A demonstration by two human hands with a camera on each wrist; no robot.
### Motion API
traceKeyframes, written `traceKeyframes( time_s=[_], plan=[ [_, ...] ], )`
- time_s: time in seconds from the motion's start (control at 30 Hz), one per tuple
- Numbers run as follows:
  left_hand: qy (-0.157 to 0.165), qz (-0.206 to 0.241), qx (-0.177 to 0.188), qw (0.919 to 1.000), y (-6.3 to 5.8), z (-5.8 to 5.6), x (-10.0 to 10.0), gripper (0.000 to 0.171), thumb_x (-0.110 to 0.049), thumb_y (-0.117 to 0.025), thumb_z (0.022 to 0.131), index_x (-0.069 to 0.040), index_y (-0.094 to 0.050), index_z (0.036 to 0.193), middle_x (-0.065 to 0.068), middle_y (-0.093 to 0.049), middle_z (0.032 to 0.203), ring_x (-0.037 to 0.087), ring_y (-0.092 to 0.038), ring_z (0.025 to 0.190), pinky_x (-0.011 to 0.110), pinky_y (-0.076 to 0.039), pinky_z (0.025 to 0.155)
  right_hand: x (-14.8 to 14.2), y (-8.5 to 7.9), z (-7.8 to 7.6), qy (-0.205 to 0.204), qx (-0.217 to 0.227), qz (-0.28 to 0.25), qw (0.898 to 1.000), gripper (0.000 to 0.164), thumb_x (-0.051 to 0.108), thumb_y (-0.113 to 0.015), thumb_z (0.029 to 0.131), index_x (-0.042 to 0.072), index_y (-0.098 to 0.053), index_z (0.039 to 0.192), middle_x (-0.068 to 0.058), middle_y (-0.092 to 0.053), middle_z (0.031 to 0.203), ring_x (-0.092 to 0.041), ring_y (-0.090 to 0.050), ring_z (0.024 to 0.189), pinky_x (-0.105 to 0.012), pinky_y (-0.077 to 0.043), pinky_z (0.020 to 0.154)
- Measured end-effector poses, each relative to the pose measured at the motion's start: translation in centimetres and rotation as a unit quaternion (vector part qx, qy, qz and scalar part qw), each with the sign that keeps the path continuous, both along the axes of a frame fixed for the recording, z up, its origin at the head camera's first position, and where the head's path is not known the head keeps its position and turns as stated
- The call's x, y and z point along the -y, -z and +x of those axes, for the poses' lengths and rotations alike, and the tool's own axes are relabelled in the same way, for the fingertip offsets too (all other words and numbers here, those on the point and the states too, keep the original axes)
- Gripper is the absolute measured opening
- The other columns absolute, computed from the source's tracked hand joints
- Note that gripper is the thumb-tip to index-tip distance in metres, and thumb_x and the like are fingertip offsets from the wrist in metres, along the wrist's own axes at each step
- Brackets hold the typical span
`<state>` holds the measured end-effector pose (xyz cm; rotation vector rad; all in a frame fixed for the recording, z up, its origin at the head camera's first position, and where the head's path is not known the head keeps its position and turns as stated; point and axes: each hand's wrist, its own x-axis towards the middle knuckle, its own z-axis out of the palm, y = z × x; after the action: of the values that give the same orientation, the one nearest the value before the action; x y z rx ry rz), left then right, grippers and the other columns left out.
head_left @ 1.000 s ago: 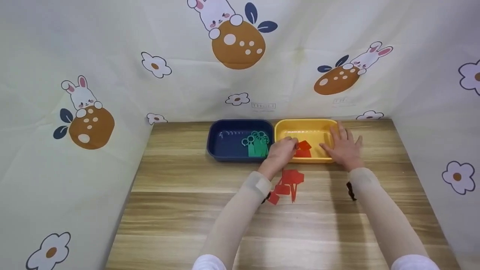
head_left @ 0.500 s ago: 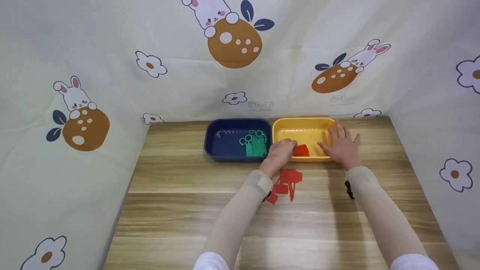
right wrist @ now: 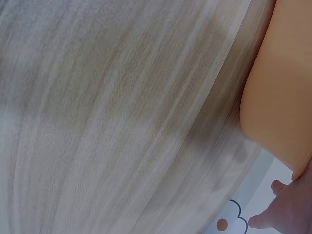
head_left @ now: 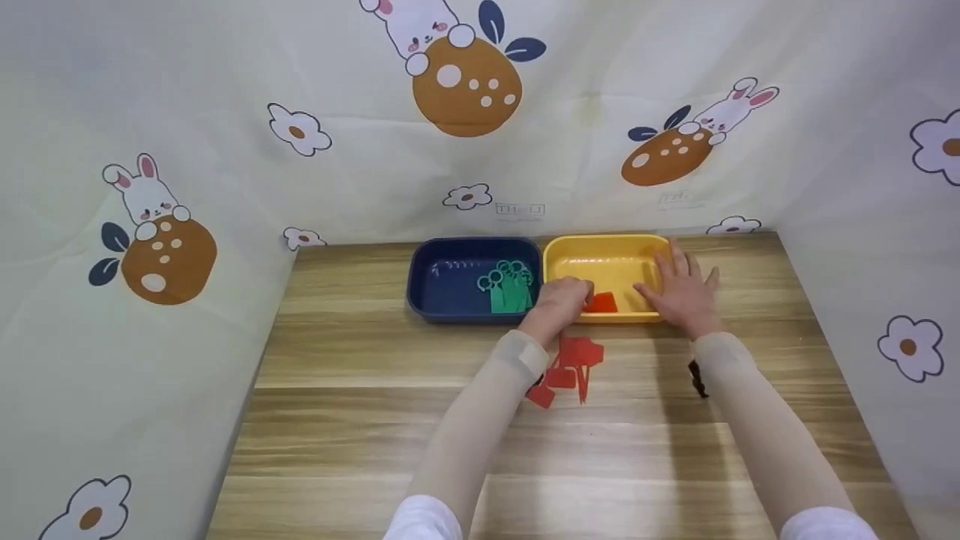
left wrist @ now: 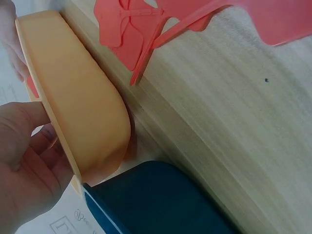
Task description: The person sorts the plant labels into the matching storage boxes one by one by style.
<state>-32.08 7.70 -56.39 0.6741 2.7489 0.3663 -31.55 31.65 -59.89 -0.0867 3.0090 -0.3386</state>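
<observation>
Left hand [head_left: 560,304] reaches over the near rim of the yellow tray [head_left: 611,268] at its left end, fingers bent inward; whether it grasps anything cannot be told, the fingertips being masked by the tray wall. Right hand [head_left: 686,298] is spread, unclenched, at the tray's right end. Red pieces [head_left: 602,304] lie inside beside the left hand, partly hidden; further red tags [head_left: 577,352] overlap on the table [head_left: 337,427], uncountable. The right wrist view cuts off most of the right hand.
</observation>
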Motion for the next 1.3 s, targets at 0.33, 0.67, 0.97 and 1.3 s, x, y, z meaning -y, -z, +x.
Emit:
traceKeyframes(
  time_s=[0.33, 0.67, 0.97, 1.3],
  plan=[
    [0.011, -0.033, -0.020, 0.9992, -0.1, -0.2, 0.4, 0.023, -0.007, -0.060, 0.093, -0.019, -0.071, 0.109, -0.002, -0.071, 0.097, 0.015, -0.062, 0.084, 0.023, -0.052, 0.075, 0.6, -0.6, -0.1, -0.004, 0.003, -0.003, 1.000, 0.085, 0.064, -0.038, 0.098, 0.011, -0.015, 0.160, -0.014, 0.007, 0.169, -0.052, -0.012, 0.149, -0.082, 0.001, 0.109],
    [0.009, -0.035, -0.034, 0.9987, -0.1, -0.1, 0.5, 0.025, -0.005, -0.059, 0.094, -0.018, -0.070, 0.112, 0.000, -0.068, 0.107, 0.015, -0.063, 0.091, 0.024, -0.053, 0.080, 0.7, -0.6, -0.1, -0.007, 0.002, -0.012, 1.000, 0.084, 0.063, -0.040, 0.098, 0.012, -0.016, 0.160, -0.015, 0.005, 0.169, -0.054, -0.013, 0.148, -0.082, 0.002, 0.109],
    [0.005, -0.027, -0.043, 0.9987, -0.9, 0.1, 1.1, 0.027, -0.007, -0.061, 0.095, -0.019, -0.067, 0.118, -0.001, -0.065, 0.112, 0.014, -0.063, 0.092, 0.025, -0.055, 0.086, 0.4, -0.5, -0.2, -0.008, -0.004, -0.012, 1.000, 0.084, 0.060, -0.043, 0.098, 0.011, -0.015, 0.160, -0.016, 0.003, 0.168, -0.055, -0.012, 0.147, -0.082, 0.002, 0.108],
    [-0.005, -0.024, -0.050, 0.9985, -2.2, 0.6, 1.5, 0.020, -0.020, -0.064, 0.097, -0.020, -0.067, 0.116, -0.002, -0.067, 0.108, 0.013, -0.063, 0.093, 0.024, -0.055, 0.085, -0.1, 0.0, 0.0, -0.001, -0.004, -0.010, 1.000, 0.086, 0.065, -0.040, 0.097, 0.009, -0.019, 0.159, -0.014, 0.003, 0.169, -0.054, -0.014, 0.147, -0.082, 0.002, 0.108]
  ],
)
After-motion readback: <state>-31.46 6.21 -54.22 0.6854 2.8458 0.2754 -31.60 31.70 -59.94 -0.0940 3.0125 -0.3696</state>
